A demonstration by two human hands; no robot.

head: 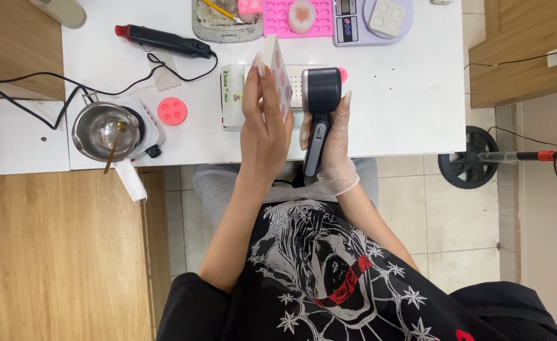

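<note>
Holding a white mould [277,72] upright beside a dark handheld tool [319,110].
Left hand [263,129] grips the mould by its edge; gloved right hand [335,148] is wrapped around the tool handle, above the table [405,107].

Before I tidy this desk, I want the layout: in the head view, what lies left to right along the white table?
Metal pot → round pink mould → left hand holding a white mould → right hand gripping a dark handheld tool.

A black heat gun [165,40], steel melting pot [101,131], pink mould [289,17] and standing fan [512,156] surround the work.
</note>
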